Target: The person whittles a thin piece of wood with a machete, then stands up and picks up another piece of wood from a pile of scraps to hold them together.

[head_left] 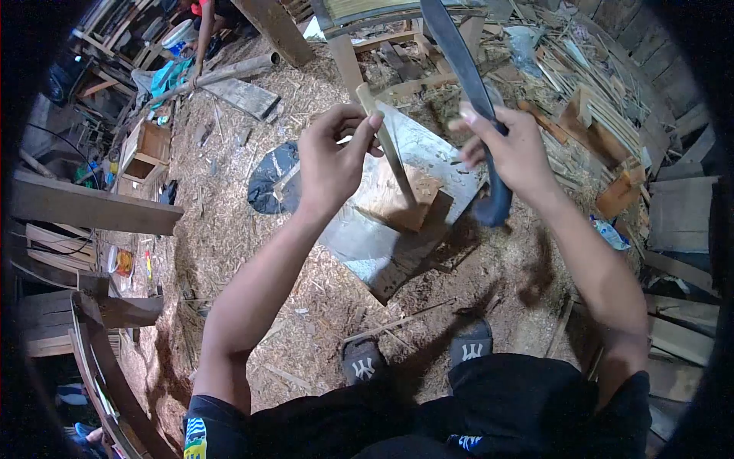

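My left hand (330, 157) pinches a slim wooden stick (394, 159) near its upper end, between thumb and fingers. The stick leans, and its lower end meets a chopping block (382, 200) of pale wood. My right hand (521, 153) is closed round a machete (462, 65), its dark blade pointing up and away and its dark curved handle hanging below the fist. Some of the right fingers are blurred. Beneath the block lies a whitish flat board (355, 245), partly in shadow.
Wood shavings (229, 268) cover the floor. Wood strips (612, 130) are heaped at the right. A wooden beam (99, 206) juts in from the left, near a small wooden box (145, 149). At the top left, another person's arm (205, 38) reaches to a pole (222, 74).
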A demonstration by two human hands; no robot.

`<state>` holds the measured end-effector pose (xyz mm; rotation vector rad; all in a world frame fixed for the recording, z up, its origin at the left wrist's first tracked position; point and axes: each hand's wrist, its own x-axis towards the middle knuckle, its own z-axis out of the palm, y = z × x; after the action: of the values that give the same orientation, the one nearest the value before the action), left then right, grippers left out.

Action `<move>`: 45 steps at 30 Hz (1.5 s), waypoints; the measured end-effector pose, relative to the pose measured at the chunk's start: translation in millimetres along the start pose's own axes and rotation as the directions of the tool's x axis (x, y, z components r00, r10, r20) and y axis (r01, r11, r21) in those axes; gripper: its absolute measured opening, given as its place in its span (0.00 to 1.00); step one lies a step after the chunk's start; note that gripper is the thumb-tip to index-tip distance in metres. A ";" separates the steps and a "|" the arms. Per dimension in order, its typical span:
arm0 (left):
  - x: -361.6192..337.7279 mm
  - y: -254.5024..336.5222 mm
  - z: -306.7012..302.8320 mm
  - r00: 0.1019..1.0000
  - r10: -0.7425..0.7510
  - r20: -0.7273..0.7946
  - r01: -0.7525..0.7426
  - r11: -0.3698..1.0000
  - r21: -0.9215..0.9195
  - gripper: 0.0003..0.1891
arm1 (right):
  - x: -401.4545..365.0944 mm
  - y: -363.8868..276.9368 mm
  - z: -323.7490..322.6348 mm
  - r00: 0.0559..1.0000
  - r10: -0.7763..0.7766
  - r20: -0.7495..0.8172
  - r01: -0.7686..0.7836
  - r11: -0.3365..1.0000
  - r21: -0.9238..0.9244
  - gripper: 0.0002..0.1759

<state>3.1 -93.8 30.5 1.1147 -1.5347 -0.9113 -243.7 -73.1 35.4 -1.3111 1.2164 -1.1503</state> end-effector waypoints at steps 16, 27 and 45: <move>-18.2 5.9 -4.3 0.964 0.215 -0.154 -0.191 0.969 0.158 0.05 | -75.6 -29.0 25.3 0.931 -0.320 0.176 0.351 0.917 -0.191 0.28; -24.8 9.6 -6.3 0.961 0.253 -0.112 -0.224 0.948 0.225 0.06 | -77.3 -40.8 26.5 0.927 -0.259 0.271 0.347 0.867 -0.357 0.28; -28.6 8.3 -5.5 0.962 0.261 -0.079 -0.233 0.938 0.257 0.06 | -87.7 -10.5 29.7 0.927 0.083 0.366 0.141 0.827 -0.544 0.33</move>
<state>9.1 -64.2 31.4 1.0939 -1.6812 -0.4885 -218.0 16.3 41.4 -1.8985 1.2900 -0.5117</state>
